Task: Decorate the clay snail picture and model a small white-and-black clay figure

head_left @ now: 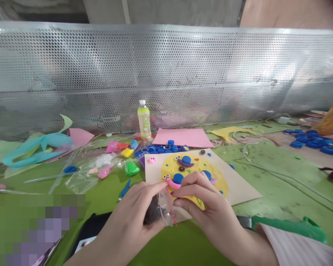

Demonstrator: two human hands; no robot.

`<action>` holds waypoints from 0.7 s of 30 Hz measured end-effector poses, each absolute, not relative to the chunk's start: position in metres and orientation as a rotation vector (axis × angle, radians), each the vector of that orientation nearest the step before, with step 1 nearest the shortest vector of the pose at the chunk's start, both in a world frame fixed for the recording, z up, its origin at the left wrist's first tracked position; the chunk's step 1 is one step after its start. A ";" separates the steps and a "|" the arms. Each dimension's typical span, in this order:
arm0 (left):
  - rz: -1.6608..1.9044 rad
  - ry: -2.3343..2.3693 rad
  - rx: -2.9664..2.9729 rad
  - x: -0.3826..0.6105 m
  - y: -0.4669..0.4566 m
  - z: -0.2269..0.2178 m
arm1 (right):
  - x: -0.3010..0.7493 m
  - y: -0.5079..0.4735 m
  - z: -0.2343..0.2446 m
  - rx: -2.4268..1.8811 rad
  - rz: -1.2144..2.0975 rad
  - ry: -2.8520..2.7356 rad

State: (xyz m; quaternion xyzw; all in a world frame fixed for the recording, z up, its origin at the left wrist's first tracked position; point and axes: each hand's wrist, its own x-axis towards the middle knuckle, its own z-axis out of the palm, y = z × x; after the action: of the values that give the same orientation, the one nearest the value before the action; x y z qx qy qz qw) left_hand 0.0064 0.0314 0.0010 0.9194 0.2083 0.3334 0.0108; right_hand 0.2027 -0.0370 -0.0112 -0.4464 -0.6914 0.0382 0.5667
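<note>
My left hand [133,216] and my right hand [204,205] meet at the near edge of the green table [266,192]. Both pinch a small clear plastic bag [162,210] that holds something dark. Just beyond my fingers lies a beige card [238,188] with a yellow disc [195,173] on it. The disc carries blue bottle caps and clay snail shapes, one pink [172,182] and one purple [185,162].
Clay packets in clear bags [111,162] and loose blue caps [161,149] lie left of the card. A drink bottle [144,120] stands by the perforated metal screen. Pink paper [183,137], coloured paper scraps at left, more blue caps [313,140] at right, a white cable [266,170].
</note>
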 end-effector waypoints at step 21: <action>0.960 0.430 2.904 0.006 0.027 0.007 | 0.199 -0.043 -0.002 -0.973 -0.092 -1.766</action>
State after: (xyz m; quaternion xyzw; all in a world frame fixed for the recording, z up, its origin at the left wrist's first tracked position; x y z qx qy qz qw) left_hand 0.0058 0.0271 0.0072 0.9399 0.1392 0.3108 0.0262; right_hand 0.1994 -0.0428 -0.0024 -0.4082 -0.7405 -0.0388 0.5325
